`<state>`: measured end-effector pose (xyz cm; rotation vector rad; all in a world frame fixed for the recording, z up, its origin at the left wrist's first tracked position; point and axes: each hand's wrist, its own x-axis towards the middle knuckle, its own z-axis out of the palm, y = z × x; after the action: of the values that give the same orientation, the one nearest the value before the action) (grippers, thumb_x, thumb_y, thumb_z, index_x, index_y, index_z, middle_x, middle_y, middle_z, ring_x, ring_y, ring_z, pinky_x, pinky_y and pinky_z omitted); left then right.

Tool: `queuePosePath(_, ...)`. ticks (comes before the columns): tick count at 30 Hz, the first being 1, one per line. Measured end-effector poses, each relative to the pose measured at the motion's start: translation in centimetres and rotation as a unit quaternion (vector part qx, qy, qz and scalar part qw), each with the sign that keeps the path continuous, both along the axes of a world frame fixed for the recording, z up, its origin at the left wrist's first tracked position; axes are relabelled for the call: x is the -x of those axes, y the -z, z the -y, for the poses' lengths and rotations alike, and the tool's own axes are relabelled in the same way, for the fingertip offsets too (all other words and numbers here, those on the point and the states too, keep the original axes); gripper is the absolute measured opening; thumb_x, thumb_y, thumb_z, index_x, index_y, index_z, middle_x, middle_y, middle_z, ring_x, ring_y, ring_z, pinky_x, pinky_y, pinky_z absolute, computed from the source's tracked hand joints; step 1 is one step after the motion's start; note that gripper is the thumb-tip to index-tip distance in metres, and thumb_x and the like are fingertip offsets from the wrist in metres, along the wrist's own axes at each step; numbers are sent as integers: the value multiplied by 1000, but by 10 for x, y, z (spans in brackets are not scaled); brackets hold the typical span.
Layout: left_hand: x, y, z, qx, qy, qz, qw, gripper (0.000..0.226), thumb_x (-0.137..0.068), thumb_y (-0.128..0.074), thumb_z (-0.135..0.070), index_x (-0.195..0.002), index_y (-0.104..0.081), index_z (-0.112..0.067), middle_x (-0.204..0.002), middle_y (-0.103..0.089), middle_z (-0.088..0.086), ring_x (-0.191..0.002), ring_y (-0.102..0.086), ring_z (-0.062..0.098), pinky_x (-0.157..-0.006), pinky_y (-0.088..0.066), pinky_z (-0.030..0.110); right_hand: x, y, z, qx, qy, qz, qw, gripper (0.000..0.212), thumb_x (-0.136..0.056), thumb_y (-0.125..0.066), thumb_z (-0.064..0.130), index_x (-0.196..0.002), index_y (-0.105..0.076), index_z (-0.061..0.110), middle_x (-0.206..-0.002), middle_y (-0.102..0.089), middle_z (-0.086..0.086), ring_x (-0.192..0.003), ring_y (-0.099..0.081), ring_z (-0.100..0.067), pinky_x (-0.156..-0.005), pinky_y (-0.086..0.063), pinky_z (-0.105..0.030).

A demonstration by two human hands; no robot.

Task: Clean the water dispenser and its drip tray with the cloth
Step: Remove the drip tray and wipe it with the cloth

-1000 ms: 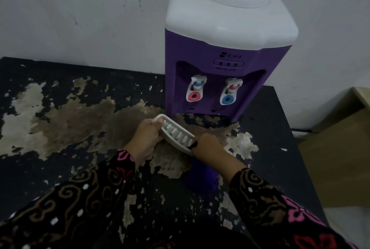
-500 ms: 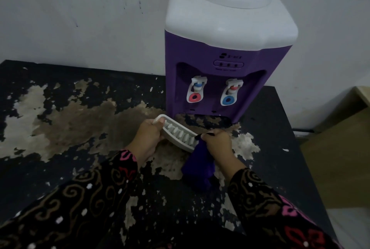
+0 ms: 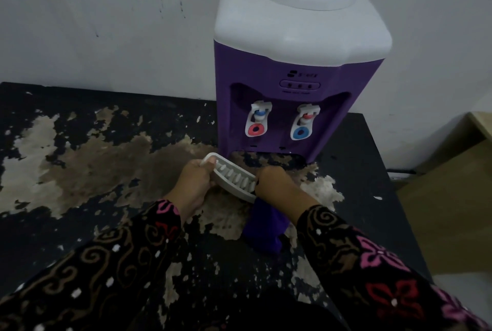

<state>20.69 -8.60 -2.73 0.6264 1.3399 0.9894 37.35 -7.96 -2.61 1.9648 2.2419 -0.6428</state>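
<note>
The left hand (image 3: 195, 180) grips the white drip tray (image 3: 233, 177), tilted before the purple water dispenser (image 3: 292, 78). The right hand (image 3: 274, 181) clutches a purple cloth (image 3: 265, 227) against the tray's right end.

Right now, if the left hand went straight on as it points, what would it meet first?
Probably the lower front corner of the water dispenser, with the drip tray the left hand grips leading; depth is unclear.

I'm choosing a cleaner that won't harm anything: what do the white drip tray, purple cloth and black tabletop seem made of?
White slotted drip tray: likely moulded plastic, matt; rigid, even ribs. Purple cloth: soft fabric, perhaps microfibre; it hangs in limp folds. Black tabletop: seemingly coated board; the dark layer has flaked, baring pale brown patches, possibly wood or fibreboard.
</note>
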Motion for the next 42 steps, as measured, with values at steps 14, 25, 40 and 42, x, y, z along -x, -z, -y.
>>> queuePosePath(14, 0, -3, 1, -10, 14, -15, 1000, 24, -99, -44, -21, -94, -61, -5, -100, -68, 16, -100, -65, 29, -95, -50, 43, -8, -3, 7, 33, 29, -34, 998, 21, -86, -51, 7, -104, -61, 1, -101, -64, -13, -90, -60, -26, -65, -45, -25)
queuePosePath(25, -5, -4, -3, -22, -6, -46, 999, 17, -98, -46, -21, -94, -57, -9, -86, -65, 8, -77, -64, 18, -70, -53, 30, -1, -5, 7, 71, 83, -59, 992, 37, -84, -52, 8, -52, -34, 18, -57, -36, 2, -51, -33, -9, -47, -29, -19)
queuePosePath(40, -4, -5, -1, -35, -4, -66, 997, 15, -98, -46, -22, -101, -54, -11, -89, -64, 5, -79, -62, 15, -65, -48, 25, 0, -4, 17, -50, 119, -93, 987, 20, -84, -48, 3, -92, -65, -6, -94, -68, -18, -86, -63, -30, -69, -49, -32)
queuePosePath(42, -5, -6, 0, -39, -7, -67, 997, 14, -98, -46, -22, -99, -55, -12, -90, -64, 5, -80, -62, 15, -67, -49, 25, 0, -4, 23, -34, 109, -114, 987, 20, -86, -49, 5, -94, -66, -3, -97, -68, -16, -91, -62, -28, -65, -45, -28)
